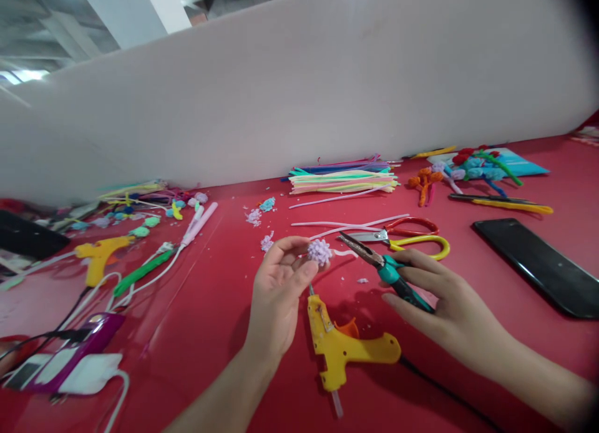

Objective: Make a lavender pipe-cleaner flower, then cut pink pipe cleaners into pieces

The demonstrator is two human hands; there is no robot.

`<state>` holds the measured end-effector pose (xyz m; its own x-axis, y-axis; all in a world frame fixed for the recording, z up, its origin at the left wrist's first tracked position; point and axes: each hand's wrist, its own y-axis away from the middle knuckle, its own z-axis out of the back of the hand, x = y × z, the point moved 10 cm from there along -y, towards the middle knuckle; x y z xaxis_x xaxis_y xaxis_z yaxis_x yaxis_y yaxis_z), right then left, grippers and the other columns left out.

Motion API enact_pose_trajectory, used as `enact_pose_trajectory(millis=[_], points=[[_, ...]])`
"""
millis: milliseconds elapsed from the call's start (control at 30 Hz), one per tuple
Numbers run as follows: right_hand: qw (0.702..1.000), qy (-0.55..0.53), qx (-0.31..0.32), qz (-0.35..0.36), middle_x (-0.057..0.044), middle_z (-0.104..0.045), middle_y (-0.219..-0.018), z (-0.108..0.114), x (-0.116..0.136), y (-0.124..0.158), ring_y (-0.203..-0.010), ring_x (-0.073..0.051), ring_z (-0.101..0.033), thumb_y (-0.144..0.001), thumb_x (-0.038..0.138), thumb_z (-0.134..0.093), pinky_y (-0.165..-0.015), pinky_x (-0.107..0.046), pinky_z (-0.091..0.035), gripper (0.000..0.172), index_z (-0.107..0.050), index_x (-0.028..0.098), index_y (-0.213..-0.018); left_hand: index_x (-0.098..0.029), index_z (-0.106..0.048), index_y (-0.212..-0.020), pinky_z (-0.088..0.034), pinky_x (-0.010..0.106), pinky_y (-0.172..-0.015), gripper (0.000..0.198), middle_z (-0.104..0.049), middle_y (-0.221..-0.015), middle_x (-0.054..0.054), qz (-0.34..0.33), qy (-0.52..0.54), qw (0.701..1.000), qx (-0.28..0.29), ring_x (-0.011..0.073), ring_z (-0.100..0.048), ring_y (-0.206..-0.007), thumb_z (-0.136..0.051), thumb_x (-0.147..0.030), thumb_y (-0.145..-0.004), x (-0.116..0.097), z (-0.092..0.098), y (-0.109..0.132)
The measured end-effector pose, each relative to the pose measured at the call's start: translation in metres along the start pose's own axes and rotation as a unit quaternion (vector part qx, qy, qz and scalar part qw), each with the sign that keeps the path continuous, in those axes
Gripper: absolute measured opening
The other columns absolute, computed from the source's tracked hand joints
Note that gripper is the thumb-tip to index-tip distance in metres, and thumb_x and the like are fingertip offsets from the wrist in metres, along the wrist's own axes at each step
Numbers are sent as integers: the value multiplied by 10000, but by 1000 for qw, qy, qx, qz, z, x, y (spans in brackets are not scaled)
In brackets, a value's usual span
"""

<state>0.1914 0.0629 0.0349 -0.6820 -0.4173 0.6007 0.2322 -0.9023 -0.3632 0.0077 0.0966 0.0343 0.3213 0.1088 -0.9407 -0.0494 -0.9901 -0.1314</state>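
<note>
Over a red tabletop (210, 296), the left hand (278, 289) pinches a lilac fuzzy ball (320, 251) in its fingers (292, 243) while the right hand (444, 299) grips teal-handled pliers (386, 266), best held steady, tips near the ball.

The red table (210, 308) bears a yellow glue gun (344, 349), scissors (374, 236), a pipe-cleaner bundle (344, 180) and a black phone (538, 264).

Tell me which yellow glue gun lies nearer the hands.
The orange-triggered glue gun, lying between the left hand and right hand; the other glue gun sits far left.
</note>
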Motion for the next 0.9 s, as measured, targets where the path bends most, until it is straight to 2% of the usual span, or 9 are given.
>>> enact_pose_trajectory(millis=[133, 300, 433, 567, 733, 900], points=[[1000, -13, -7, -13, -51, -565, -1039, -1, -6, -1, -959, -207, -555, -785, 310, -559, -772, -275, -454, 126, -634, 228, -847, -190, -547, -1010, -470, 317, -866, 250, -614, -970, 46, -3, -11, 1000, 18, 159, -597, -926, -570, -121, -771, 1, -4, 1], [999, -37, -23, -8, -48, -559, -1017, 1, -7, -2, -931, -199, -553, -790, 297, -549, -798, -285, -429, 120, -623, 217, -839, -214, -542, -1011, -467, 254, -869, 277, -625, -1036, 38, -66, -102, 993, 2, 146, -595, -968, -589, -119, -756, -13, -4, 8], [999, -21, -44, -9, -60, -550, -1042, 4, -12, -6, -949, -207, -545, -784, 314, -547, -801, -295, -426, 131, -620, 208, -806, -228, -532, -1021, -458, 227, -870, 274, -623, -1053, 33, -89, -136, 987, 19, 131, -594, -969, -579, -135, -768, -19, -9, 13], [998, 57, 4, 1, -64, -553, -1049, 2, -20, -16, -915, -207, -556, -769, 348, -558, -802, -312, -425, 162, -631, 212, -817, -212, -537, -985, -459, 222, -851, 244, -638, -1003, 32, -77, -117, 990, 27, 133, -588, -973, -586, -141, -757, -22, -12, 10], [983, 154, 93, 30, -61, -585, -890, -10, -29, -17, -825, -196, -565, -777, 370, -540, -750, -302, -431, 196, -646, 209, -811, -184, -531, -965, -470, 261, -826, 241, -646, -975, 49, -32, -64, 996, 46, 143, -612, -896, -602, -152, -737, -24, -18, 4], [972, 215, 82, 45, -72, -593, -917, -14, -37, -7, -864, -198, -559, -781, 374, -530, -768, -288, -422, 221, -652, 198, -836, -176, -544, -955, -455, 272, -838, 244, -655, -945, 44, -10, -6, 998, 68, 137, -608, -884, -604, -131, -723, -25, -23, 2]])
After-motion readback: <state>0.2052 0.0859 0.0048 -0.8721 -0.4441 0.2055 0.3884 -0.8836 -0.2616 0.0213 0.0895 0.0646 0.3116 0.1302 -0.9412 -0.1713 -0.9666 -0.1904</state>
